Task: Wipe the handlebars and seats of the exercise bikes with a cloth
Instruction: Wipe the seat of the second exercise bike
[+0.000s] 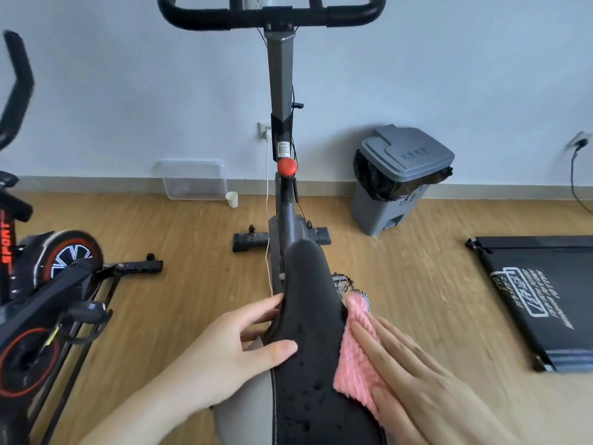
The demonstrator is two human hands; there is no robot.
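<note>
Two hands on the one seat point(308, 316) here, and it sits bottom centre of the view, long and black, nose pointing away toward the bike's post point(281, 78) and the handlebars point(271, 14) up top by the wall. The left hand point(224, 345) steadies the seat from its left side, thumb lying over the top edge and fingers tucked along the underside, so it looks like a loose clamp on the edge rather than a hard squeeze. The right hand point(414, 377) is flat, fingers straight and together, pressing a pink cloth point(356, 348) against the seat's right flank.

The seat looks padded, with a smooth skin that gives a little under the palm but keeps its shape, and it's bolted to a heavy frame, so I'd guess it won't go anywhere. There are small dark specks or droplets on top; can't tell if they're water or perforations. If wet, it'll be slick.

The cloth is fluffy, light and floppy, with part of it hanging off past the fingertips. Best handled with a flat palm over the middle so it doesn't bunch or slide out.

A second bike point(48, 284) stands off to the left, a grey bin point(401, 178) by the wall.
</note>
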